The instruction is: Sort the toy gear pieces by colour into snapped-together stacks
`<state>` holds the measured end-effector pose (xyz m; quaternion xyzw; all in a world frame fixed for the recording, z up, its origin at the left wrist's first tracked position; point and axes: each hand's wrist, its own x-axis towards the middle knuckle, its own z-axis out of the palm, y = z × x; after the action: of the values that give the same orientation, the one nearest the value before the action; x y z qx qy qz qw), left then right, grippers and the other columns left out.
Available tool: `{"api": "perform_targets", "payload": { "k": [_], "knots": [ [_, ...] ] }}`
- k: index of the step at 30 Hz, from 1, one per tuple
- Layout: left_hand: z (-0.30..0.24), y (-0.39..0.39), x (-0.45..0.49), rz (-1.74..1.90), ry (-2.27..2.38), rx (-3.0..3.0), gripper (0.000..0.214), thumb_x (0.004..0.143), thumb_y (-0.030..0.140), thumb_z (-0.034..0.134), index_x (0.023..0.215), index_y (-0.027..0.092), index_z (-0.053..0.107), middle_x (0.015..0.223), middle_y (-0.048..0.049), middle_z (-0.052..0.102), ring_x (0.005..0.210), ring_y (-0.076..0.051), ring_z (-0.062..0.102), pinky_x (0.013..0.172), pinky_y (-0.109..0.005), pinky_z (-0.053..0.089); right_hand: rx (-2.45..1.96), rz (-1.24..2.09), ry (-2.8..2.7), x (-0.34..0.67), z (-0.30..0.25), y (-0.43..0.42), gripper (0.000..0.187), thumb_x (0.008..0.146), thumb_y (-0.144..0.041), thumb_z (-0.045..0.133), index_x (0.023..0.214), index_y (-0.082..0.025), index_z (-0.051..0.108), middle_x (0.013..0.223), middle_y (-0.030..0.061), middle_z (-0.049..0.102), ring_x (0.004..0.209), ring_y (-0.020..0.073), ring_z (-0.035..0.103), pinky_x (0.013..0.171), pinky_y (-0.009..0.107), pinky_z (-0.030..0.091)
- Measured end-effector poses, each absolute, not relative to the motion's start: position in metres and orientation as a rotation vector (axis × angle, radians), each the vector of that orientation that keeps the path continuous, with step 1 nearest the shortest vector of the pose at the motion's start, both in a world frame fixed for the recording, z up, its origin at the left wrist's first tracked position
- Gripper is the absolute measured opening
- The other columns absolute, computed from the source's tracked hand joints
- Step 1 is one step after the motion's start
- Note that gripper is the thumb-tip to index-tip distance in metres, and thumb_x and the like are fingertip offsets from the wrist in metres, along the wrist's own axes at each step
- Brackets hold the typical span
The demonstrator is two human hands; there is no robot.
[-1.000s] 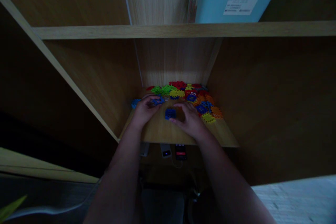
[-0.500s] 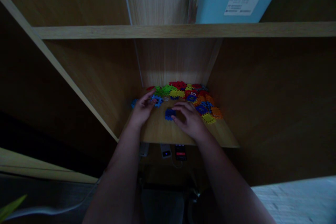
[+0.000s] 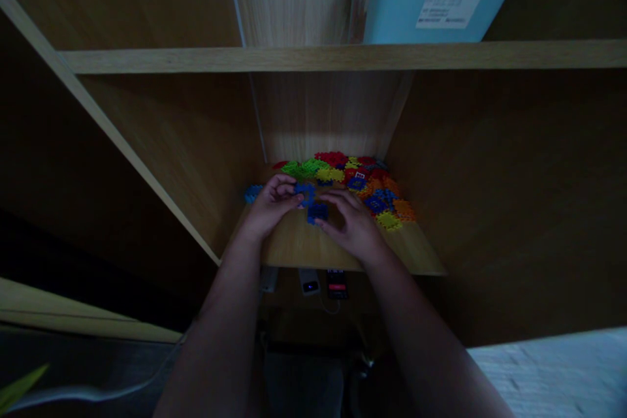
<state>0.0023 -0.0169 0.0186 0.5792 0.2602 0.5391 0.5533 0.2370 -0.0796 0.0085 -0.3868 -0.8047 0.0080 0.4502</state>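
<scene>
My left hand (image 3: 271, 209) is closed on a blue notched plastic building piece (image 3: 307, 193), pinched between thumb and fingers. The piece has an open middle and is just above a dark blue block (image 3: 317, 212); whether they touch, I cannot tell. My right hand (image 3: 349, 221) curves round the block's right side, its thumb at the lower corner and its fingers near the upper edge. The block rests on the wooden shelf (image 3: 304, 251).
Behind my hands lies a pile of notched pieces, with green (image 3: 309, 168), red (image 3: 333, 158), yellow (image 3: 389, 220) and orange (image 3: 404, 210) ones. Light blue pieces (image 3: 252, 193) are at the left wall. A blue bin (image 3: 392, 6) stands above. A phone (image 3: 337, 286) lies below the front edge.
My left hand has brought its blue piece right and slightly toward me, close to the dark blue block, turning it on the way. My right hand and the block have hardly moved.
</scene>
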Motion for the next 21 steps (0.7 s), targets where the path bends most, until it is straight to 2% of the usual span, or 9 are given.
{"api": "perform_targets", "payload": {
  "k": [3, 9, 16, 19, 21],
  "knots": [
    [0.019, -0.02, 0.004, 1.155, 0.586, 1.44, 0.051, 0.078, 0.033, 0.097, 0.119, 0.021, 0.07, 0.092, 0.0013, 0.074, 0.076, -0.012, 0.072, 0.076, -0.027, 0.061, -0.957, 0.026, -1.98, 0.236, 0.008, -0.08, 0.054, 0.098, -0.04, 0.079, 0.148, -0.032, 0.058, 0.143, 0.0106, 0.067, 0.136, 0.0316, 0.063, 0.116, 0.057, 0.054],
    [0.016, -0.022, 0.004, 1.073, 0.581, 1.544, 0.045, 0.08, 0.033, 0.096, 0.116, 0.019, 0.073, 0.097, -0.0016, 0.075, 0.086, -0.014, 0.073, 0.082, -0.028, 0.06, -0.914, 0.046, -1.975, 0.237, 0.007, -0.079, 0.04, 0.101, -0.038, 0.076, 0.138, -0.031, 0.064, 0.138, 0.009, 0.07, 0.131, 0.0288, 0.067, 0.113, 0.053, 0.056],
    [0.015, -0.019, 0.002, 1.11, 0.664, 1.658, 0.046, 0.088, 0.047, 0.088, 0.123, 0.021, 0.07, 0.099, -0.003, 0.072, 0.087, -0.016, 0.07, 0.078, -0.029, 0.058, -1.004, 0.11, -1.909, 0.239, 0.006, -0.078, 0.034, 0.098, -0.036, 0.078, 0.13, -0.031, 0.068, 0.127, 0.0073, 0.076, 0.121, 0.0302, 0.071, 0.107, 0.054, 0.059],
    [0.013, -0.014, 0.0, 1.213, 0.746, 1.766, 0.043, 0.09, 0.048, 0.085, 0.121, 0.022, 0.071, 0.105, -0.0051, 0.072, 0.098, -0.019, 0.068, 0.091, -0.033, 0.057, -1.078, 0.135, -1.874, 0.245, 0.001, -0.073, 0.037, 0.096, -0.036, 0.08, 0.129, -0.029, 0.068, 0.126, 0.0082, 0.077, 0.119, 0.0306, 0.072, 0.106, 0.053, 0.059],
    [0.01, -0.011, -0.004, 1.195, 0.761, 1.824, 0.044, 0.088, 0.046, 0.087, 0.121, 0.022, 0.072, 0.118, -0.0088, 0.073, 0.11, -0.023, 0.067, 0.102, -0.039, 0.055, -1.115, 0.148, -1.893, 0.249, -0.002, -0.07, 0.038, 0.095, -0.035, 0.081, 0.13, -0.029, 0.068, 0.126, 0.0082, 0.077, 0.12, 0.0308, 0.071, 0.106, 0.053, 0.059]
  ]
}}
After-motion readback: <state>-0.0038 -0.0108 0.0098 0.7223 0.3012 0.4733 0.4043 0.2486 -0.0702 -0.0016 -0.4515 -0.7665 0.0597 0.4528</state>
